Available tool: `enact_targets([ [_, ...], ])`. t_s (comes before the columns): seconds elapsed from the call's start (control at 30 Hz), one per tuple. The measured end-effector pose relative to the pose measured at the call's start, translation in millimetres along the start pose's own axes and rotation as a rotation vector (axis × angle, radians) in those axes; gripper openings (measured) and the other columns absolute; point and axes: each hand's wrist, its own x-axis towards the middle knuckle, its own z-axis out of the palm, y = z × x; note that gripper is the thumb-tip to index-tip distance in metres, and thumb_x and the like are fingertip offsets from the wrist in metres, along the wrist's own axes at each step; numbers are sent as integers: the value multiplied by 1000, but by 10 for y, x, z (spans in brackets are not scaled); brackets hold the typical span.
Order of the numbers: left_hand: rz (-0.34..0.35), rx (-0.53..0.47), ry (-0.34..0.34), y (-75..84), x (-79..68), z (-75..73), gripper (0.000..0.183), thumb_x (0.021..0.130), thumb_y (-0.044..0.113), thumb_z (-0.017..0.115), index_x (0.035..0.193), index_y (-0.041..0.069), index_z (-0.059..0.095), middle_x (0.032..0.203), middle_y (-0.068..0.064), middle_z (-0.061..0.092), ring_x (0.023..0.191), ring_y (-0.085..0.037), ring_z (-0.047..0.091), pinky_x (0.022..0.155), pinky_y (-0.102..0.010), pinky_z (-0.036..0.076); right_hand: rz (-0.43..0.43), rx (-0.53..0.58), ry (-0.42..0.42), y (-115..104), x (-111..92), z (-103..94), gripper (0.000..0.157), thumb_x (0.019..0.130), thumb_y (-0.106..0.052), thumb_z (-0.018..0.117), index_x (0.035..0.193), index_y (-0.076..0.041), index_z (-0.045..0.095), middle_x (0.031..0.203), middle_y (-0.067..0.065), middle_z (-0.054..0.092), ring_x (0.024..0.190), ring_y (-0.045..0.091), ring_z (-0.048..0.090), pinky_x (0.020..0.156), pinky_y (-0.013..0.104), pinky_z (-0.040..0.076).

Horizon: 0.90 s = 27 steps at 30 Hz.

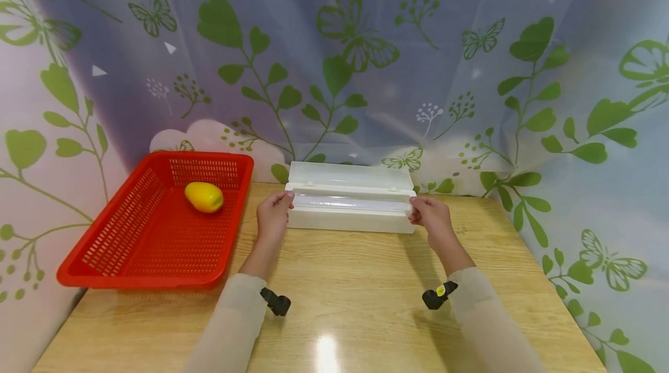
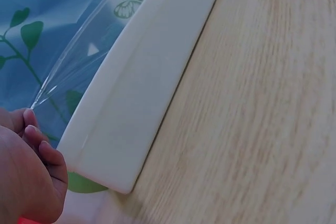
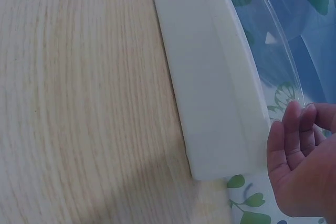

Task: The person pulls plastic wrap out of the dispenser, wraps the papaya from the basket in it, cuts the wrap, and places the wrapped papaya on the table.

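Note:
A long white cling film box (image 1: 351,221) lies across the back of the table, its lid (image 1: 350,175) raised toward the curtain. Clear cling film (image 1: 351,203) stretches along its opening between both hands. At the box's left end, the left hand (image 1: 274,214) pinches one corner of the film; in the left wrist view the film (image 2: 68,64) runs in folds from the fingertips. On the opposite end, the right hand (image 1: 431,216) pinches the other corner between thumb and forefinger, its remaining fingers loosely bent. The film edge (image 3: 283,40) rises above the box in the right wrist view.
A red plastic basket (image 1: 157,277) stands on the left of the wooden table (image 1: 345,291), holding a yellow mango-like fruit (image 1: 204,197). Behind the box hangs a patterned curtain (image 1: 292,42), close to the raised lid.

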Motion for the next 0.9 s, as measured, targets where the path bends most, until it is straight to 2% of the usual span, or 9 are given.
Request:
enact_targets([
  [0.2,-18,11,20,96,37,49,25,97,22,68,105,-1,73,73,3,61,74,-19,49,61,-22,39,18,-11,-6,-47,7,-19,39,102,-27,60,124,5,58,85,1,59,70,9,63,79,30,58],
  [0.37,-29,15,27,192,42,79,25,98,23,67,106,0,73,75,3,60,81,-19,48,68,-25,39,7,0,-19,-85,28,-38,27,102,-28,60,107,-2,59,85,2,59,71,10,63,81,32,58],
  [0.5,-11,25,28,253,55,98,26,97,23,66,107,0,73,75,3,61,86,-21,49,72,-26,39,-6,-4,-19,-132,42,-41,24,102,-28,60,100,-3,58,85,3,59,70,11,62,79,31,58],
  [0.7,19,27,25,332,91,118,26,97,21,67,107,-2,74,76,0,63,87,-22,52,72,-27,38,-6,-30,-12,-196,36,-33,32,103,-28,58,108,4,56,89,7,58,71,10,62,85,35,57],
  [0.9,24,26,10,399,115,120,28,98,21,66,109,-4,72,76,1,61,91,-25,52,71,-27,38,-20,-35,-11,-266,29,-37,37,103,-28,57,117,6,57,93,9,57,71,10,61,83,33,57],
])
